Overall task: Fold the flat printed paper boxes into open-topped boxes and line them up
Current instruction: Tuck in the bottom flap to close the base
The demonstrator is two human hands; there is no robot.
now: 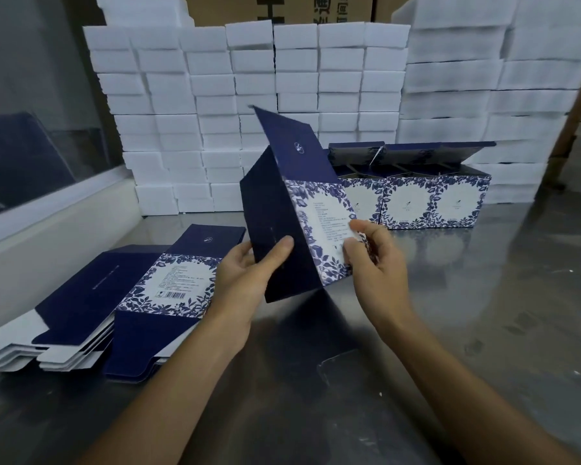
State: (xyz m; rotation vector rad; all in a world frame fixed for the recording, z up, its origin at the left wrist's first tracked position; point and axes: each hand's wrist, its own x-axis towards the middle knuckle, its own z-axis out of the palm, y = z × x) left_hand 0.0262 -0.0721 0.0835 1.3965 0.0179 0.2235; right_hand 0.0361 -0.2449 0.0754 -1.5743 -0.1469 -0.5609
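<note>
- Navy-and-white printed paper box [302, 229] is up off the worktop [483, 297], half opened into a tilted sleeve, its dark top flap pointing up and back.
- My left hand [245, 273] grips the box's dark side panel near the lower edge, thumb curled over the front and fingers behind it.
- My right hand [373, 260] pinches the right edge of the white floral panel, thumb on the printed face and fingers curled round behind.
- Just left of the held box, a stack of flat boxes [121, 297] lies on the worktop, fanned a little, printed side up, with a barcode showing on the top sheet.
- Behind and right of the held box, folded boxes [430, 203] stand side by side in a row, touching, lids tipped open toward the back.
- White foam blocks [282, 95] are piled high behind everything, with taller piles on the right.
- Brown cartons [282, 10] with dark print show above the foam.
</note>
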